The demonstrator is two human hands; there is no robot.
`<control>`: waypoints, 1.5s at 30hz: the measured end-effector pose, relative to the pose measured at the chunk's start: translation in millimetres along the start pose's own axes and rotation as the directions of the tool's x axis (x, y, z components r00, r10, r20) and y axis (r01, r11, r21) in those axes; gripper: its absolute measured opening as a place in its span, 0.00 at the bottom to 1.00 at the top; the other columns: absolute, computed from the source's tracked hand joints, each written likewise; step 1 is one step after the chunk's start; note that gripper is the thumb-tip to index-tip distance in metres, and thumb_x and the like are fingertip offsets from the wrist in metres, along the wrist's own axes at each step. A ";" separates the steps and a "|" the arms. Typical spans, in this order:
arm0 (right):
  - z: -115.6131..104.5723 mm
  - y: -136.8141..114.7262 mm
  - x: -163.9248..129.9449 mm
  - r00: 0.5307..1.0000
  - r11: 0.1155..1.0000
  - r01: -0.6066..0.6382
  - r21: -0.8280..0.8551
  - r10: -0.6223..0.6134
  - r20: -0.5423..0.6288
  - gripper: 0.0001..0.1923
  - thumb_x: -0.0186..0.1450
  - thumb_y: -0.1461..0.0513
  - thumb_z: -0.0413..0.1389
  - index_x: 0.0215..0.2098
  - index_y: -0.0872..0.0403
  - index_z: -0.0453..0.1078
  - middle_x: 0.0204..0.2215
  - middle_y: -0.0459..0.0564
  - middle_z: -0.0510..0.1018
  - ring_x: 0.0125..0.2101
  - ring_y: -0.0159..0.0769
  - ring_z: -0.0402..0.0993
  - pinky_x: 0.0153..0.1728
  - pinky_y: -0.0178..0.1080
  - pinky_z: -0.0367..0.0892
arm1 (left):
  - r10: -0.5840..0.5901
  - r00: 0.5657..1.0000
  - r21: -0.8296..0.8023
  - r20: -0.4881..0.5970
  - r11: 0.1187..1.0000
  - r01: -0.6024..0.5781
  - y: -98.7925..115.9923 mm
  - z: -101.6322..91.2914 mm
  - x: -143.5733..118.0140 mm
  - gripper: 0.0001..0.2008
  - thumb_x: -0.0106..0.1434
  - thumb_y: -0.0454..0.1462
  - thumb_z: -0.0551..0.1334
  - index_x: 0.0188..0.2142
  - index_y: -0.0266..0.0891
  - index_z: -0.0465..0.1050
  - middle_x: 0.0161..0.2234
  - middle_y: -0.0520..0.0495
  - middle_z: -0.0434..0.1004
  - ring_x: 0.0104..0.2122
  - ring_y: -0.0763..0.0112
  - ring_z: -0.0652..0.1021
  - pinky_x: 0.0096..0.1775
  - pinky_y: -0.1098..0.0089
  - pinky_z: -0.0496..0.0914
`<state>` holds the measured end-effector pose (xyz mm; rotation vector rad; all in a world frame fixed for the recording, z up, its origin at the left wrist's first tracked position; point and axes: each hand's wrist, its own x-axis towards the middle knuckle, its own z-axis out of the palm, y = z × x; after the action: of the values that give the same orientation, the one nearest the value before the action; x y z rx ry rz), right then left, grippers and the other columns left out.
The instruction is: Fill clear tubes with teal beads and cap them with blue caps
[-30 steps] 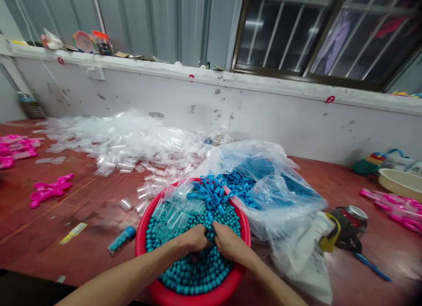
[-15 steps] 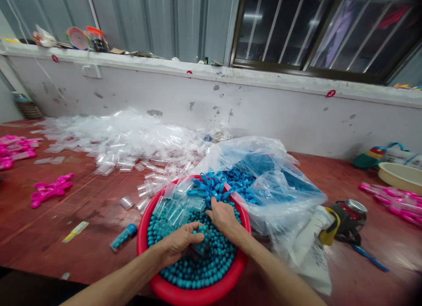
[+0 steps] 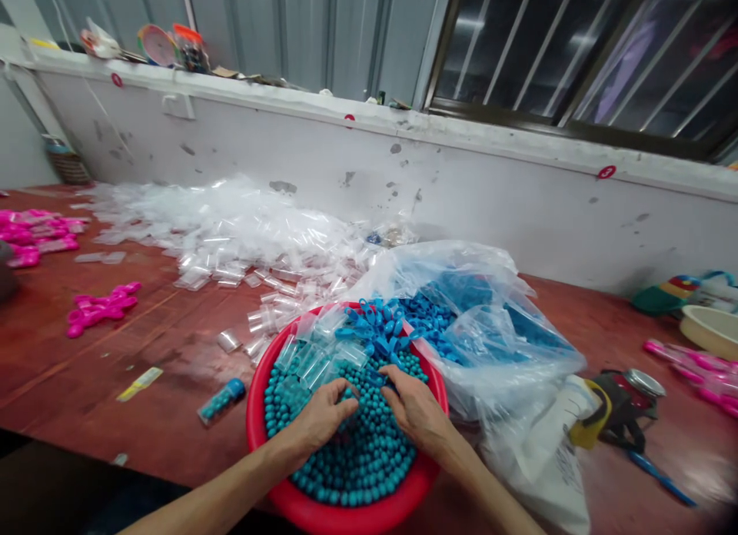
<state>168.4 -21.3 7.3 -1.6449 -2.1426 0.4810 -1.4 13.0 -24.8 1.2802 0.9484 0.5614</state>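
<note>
Blue cap (image 3: 377,377), a dark one: where exactly is it?

At the fingertips of the right hand (image 3: 416,408). Thumb and fingers look closed on it, pinching it above the beads (image 3: 354,473).

And the left hand (image 3: 323,418)?

Its thumb and fingers curl toward each other, close over the beads. Something clear with beads seems to show at the tips, but blur and the fingers cover it, so I cannot tell whether it is gripped.

Which way does the cap lie from those left fingertips?

To their right and slightly farther from the wearer, near but apart, with beads showing in the gap. The right hand is plainly the nearer one, since it has hold of the cap.

Its long axis?

Too small and too covered to tell.

What sits around the hands?

Both are over the red basin (image 3: 346,517). Just beyond the right fingertips is a heap of blue loop caps (image 3: 374,327); to its left, loose clear tubes (image 3: 317,364) lie on the beads.

Farther out?

A plastic bag (image 3: 487,335) with more blue pieces lies right of the basin. Left of it, a filled tube (image 3: 222,402) rests on the table (image 3: 173,350), its blue end pointing away and to the right.
</note>
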 end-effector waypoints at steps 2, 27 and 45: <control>1.7 -1.5 -1.9 0.997 0.997 0.071 0.036 -0.073 0.037 0.14 0.64 0.64 0.44 0.47 0.54 0.63 0.41 0.51 0.74 0.42 0.36 0.69 0.43 0.36 0.62 | -0.040 0.999 0.015 0.026 0.999 0.040 1.0 -0.9 -4.4 0.09 0.53 0.41 0.55 0.32 0.38 0.61 0.18 0.59 0.61 0.14 0.79 0.65 0.15 0.78 0.58; 31.2 -3.8 -10.9 0.970 0.974 0.221 -0.047 -0.225 -0.092 0.20 0.64 0.67 0.41 0.54 0.58 0.58 0.37 0.55 0.75 0.37 0.37 0.72 0.36 0.36 0.67 | -0.011 0.997 -0.175 0.073 0.984 0.024 4.8 -3.9 -11.4 0.22 0.52 0.48 0.58 0.41 0.36 0.60 0.19 0.58 0.64 0.11 0.82 0.65 0.12 0.81 0.53; 16.5 -16.0 -7.1 0.979 0.899 0.034 0.437 0.059 -0.197 0.14 0.63 0.62 0.46 0.42 0.53 0.72 0.24 0.46 0.75 0.26 0.32 0.71 0.33 0.33 0.66 | 0.089 0.994 -0.190 0.066 0.979 -0.075 3.7 -2.1 -9.4 0.27 0.53 0.44 0.59 0.50 0.38 0.55 0.24 0.56 0.65 0.13 0.83 0.66 0.13 0.80 0.54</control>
<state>148.5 -32.7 0.3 -1.3845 -1.7161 0.7062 -7.6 7.4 -18.6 1.1665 0.7645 0.6478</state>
